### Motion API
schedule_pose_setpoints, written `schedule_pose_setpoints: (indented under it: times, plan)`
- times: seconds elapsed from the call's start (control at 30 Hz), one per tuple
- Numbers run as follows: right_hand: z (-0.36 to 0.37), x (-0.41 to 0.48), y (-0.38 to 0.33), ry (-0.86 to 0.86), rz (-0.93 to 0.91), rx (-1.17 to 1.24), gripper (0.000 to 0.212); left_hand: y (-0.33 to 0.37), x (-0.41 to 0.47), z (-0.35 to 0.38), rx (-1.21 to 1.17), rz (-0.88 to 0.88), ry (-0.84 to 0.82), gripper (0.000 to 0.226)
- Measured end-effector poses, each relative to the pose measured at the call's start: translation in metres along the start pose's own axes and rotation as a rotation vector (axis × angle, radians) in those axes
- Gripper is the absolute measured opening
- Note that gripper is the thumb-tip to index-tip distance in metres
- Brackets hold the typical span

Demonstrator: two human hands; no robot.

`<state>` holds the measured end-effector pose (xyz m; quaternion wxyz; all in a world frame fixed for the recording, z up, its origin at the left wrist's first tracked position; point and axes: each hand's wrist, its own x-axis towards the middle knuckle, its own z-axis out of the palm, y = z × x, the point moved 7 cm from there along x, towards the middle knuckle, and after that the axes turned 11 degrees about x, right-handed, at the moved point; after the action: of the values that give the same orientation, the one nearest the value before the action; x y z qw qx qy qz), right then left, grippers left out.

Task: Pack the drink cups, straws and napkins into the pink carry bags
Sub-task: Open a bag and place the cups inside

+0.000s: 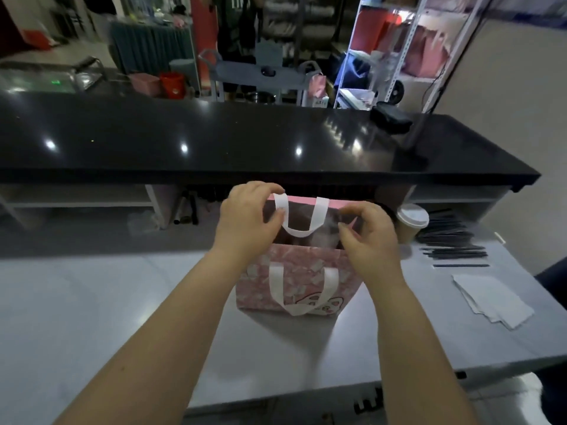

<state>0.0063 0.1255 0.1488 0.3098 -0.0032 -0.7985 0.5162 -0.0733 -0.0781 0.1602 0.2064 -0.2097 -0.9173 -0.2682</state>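
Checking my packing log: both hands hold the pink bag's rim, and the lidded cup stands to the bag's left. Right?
No: the head view shows the lidded cup to the right of the pink bag; the left hand and right hand do hold its rim.

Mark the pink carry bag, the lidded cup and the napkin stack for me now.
pink carry bag (302, 271), head view, near panel between the handle straps.
lidded cup (412, 216), head view, top of its white lid.
napkin stack (491, 299), head view, middle of the top sheet.
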Motion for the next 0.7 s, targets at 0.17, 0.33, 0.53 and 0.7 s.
schedule_pose_setpoints:
  times: [0.17, 0.33, 0.53, 0.7]
  plan:
    - [-0.009, 0.015, -0.007, -0.055, -0.01, -0.567, 0.031, 0.063, 0.026, 0.047, 0.225, 0.205, -0.198, 0.052]
    - [-0.052, 0.013, 0.007, 0.028, 0.069, -0.619, 0.038, 0.122, 0.032, 0.082, 0.217, 0.35, -0.238, 0.049]
    - [-0.105, 0.01, 0.048, 0.048, 0.213, -0.611, 0.042, 0.177, 0.038, 0.124, 0.223, 0.385, -0.338, 0.039]
    - [-0.138, 0.041, 0.089, -0.023, 0.209, -0.647, 0.045, 0.215, 0.051, 0.158, 0.286, 0.347, -0.35, 0.034]
